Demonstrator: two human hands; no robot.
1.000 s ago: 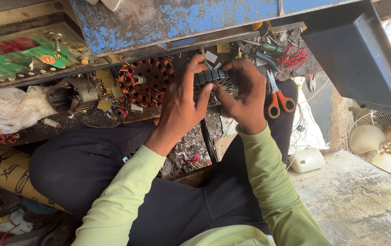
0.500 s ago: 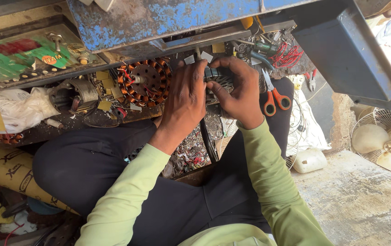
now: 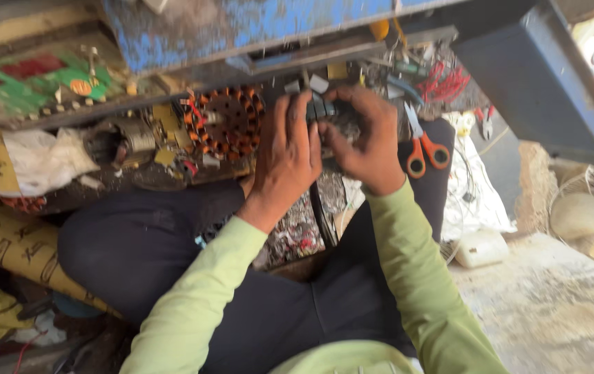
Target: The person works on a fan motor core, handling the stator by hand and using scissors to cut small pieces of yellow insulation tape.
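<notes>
My left hand (image 3: 284,158) and my right hand (image 3: 366,142) meet around a small dark metal motor part (image 3: 327,114), both gripping it in front of a cluttered low bench. Most of the part is hidden by my fingers. Just left of my left hand lies a round motor stator with orange copper windings (image 3: 226,123). Orange-handled scissors (image 3: 423,147) rest right beside my right hand. My sleeves are light green and my legs in dark trousers are folded below.
A chipped blue metal bench edge (image 3: 255,28) runs overhead. A second small motor (image 3: 120,138) and white cloth (image 3: 40,163) lie at the left. Red wires (image 3: 446,83), a white plastic box (image 3: 480,248), fan parts (image 3: 591,215) and a yellow-brown roll (image 3: 13,242) surround me.
The view has shifted so the hands sit slightly higher in the frame. Both hands stay closed around the dark part, with only small finger movement.
</notes>
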